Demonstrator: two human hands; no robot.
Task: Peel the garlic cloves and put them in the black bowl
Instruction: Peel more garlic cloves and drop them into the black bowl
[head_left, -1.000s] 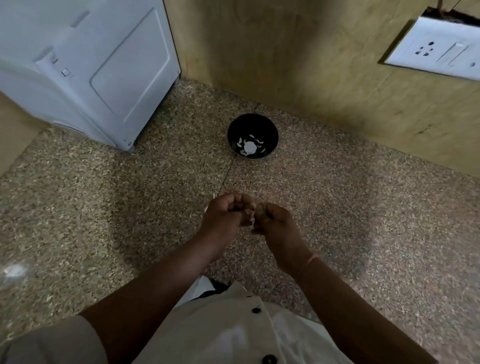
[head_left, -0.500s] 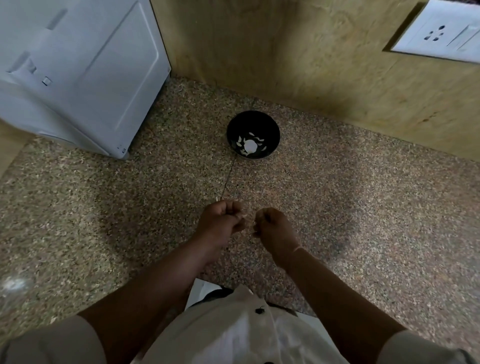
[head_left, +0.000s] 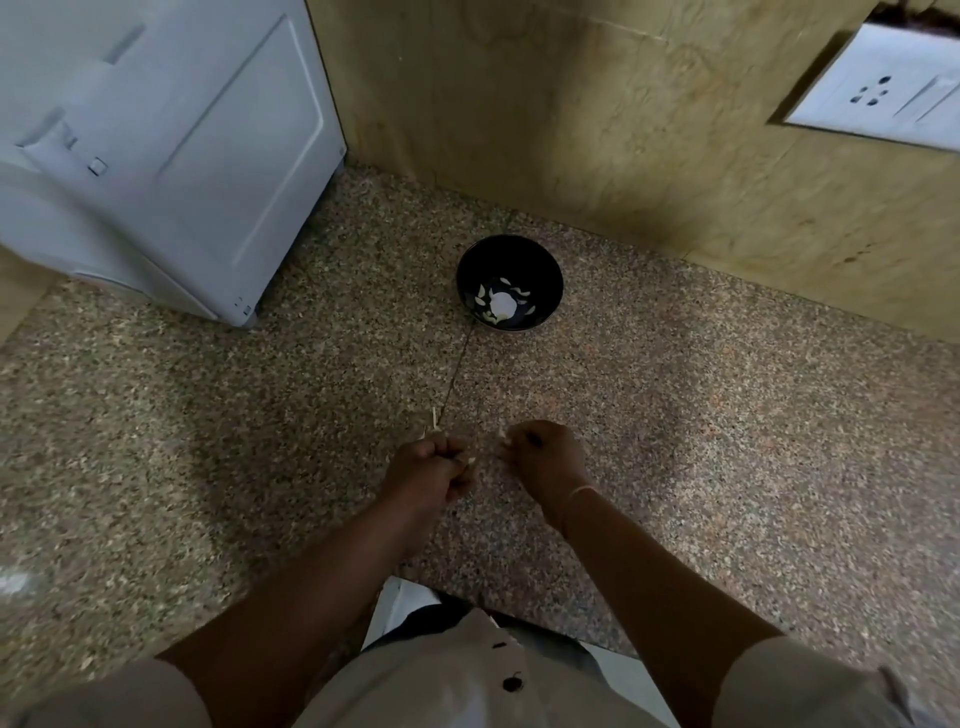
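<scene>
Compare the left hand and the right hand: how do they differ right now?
The right hand has a thin band at the wrist; the left hand has a bare wrist. The left hand pinches a garlic piece at its inner side; the right hand pinches a pale scrap at its fingertips. Which is clove and which is skin, I cannot tell. Shared: both are curled, apart, over the speckled counter, on the near side of the black bowl.

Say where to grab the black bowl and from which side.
Probably the near rim of the black bowl, pinched from above on the person's side. It stands upright on the speckled surface with its mouth open upward, so the rim is exposed; the wall runs close behind it, leaving less room there. The white pieces lie at the bottom, clear of a rim pinch.
</scene>
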